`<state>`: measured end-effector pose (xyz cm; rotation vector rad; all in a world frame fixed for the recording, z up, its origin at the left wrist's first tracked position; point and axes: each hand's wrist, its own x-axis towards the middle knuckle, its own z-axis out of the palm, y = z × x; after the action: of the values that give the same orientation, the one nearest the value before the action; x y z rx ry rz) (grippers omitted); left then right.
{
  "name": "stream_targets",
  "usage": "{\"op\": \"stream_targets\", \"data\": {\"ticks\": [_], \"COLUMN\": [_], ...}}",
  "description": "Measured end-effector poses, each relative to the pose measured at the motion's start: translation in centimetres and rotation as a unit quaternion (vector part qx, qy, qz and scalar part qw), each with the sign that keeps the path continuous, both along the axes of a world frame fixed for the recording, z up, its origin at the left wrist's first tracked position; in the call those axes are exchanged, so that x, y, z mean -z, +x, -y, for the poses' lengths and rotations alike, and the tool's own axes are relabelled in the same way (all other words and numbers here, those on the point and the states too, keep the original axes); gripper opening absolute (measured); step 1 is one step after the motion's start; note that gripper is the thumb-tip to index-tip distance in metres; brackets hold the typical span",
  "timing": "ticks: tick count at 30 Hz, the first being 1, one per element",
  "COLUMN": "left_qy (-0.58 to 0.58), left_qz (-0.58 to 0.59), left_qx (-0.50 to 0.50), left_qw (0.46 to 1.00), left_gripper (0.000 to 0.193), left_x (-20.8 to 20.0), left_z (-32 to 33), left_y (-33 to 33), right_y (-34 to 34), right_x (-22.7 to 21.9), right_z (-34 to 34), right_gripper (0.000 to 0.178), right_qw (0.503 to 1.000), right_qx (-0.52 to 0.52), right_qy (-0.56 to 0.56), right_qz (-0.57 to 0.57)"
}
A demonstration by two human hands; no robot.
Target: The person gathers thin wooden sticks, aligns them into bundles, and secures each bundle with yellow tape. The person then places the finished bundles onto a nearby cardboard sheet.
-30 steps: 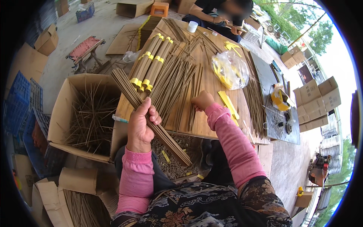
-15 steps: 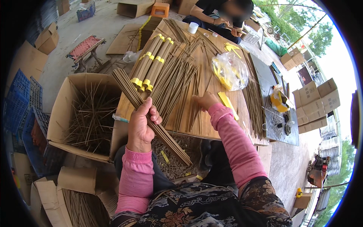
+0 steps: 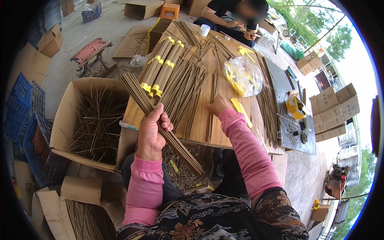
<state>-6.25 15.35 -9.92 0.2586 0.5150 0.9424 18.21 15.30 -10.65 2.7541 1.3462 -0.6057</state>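
Observation:
My left hand is wrapped round a thick bundle of thin brown incense sticks, tilted across the table's front left edge. On the wooden table my right hand has curled fingers closed at a few loose incense sticks; its fingertips are partly hidden. Between the hands a wide spread of loose incense sticks lies on the wood. Finished-looking rolls of sticks with yellow bands lie behind it. Just right of my right hand are yellow paper strips.
A clear plastic bag of yellow strips lies on the table. At left stands an open carton of jumbled sticks. A dark board adjoins the table's right side. Across the table, another person's hands hold something thin.
My right hand has shifted slightly to the right, and the fanned sticks beside it now lie closer together. My left hand still grips its bundle, almost unmoved.

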Motion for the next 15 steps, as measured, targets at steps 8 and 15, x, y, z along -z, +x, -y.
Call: {"op": "stream_targets", "data": {"ticks": [8, 15], "left_qy": [-0.005, -0.002], "left_qz": [0.025, 0.038], "left_qx": [0.007, 0.017], "left_qw": [1.0, 0.999], "left_gripper": [0.019, 0.019], "left_x": [0.4, 0.9], "left_z": [-0.1, -0.3], "left_y": [0.0, 0.1], "right_y": [1.8, 1.1], "right_x": [1.7, -0.9], "right_z": [0.1, 0.7], "right_gripper": [0.054, 0.049], "right_qw": [0.999, 0.997], "right_qx": [0.048, 0.045], "right_qy": [0.017, -0.028], "right_qz": [0.021, -0.059]}}
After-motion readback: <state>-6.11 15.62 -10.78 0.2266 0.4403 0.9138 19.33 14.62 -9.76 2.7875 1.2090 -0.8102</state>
